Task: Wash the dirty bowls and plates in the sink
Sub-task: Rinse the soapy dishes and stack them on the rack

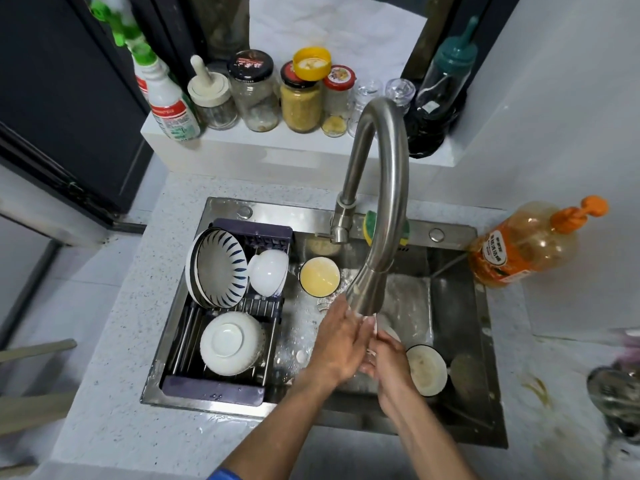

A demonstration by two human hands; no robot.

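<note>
With the left hand (pixel 341 344) and right hand (pixel 388 358), both relaxed and grasping nothing, pressed together under the faucet (pixel 372 292), rinse thoroughly before lifting the yellow-stained bowl (pixel 319 276).

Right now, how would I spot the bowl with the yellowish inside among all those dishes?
Start at the steel sink and its tall curved faucet. Just left of the spout, beside the drying rack, sits the small dark-rimmed bowl, upright. Its inside looks yellowish, while the rack's bowls are white or blue-striped.

Faucet (pixel 377 202) spout hides fingertips of both hands (pixel 360 344); metal object (pixel 616 393) blurred, cut by right edge.
</note>
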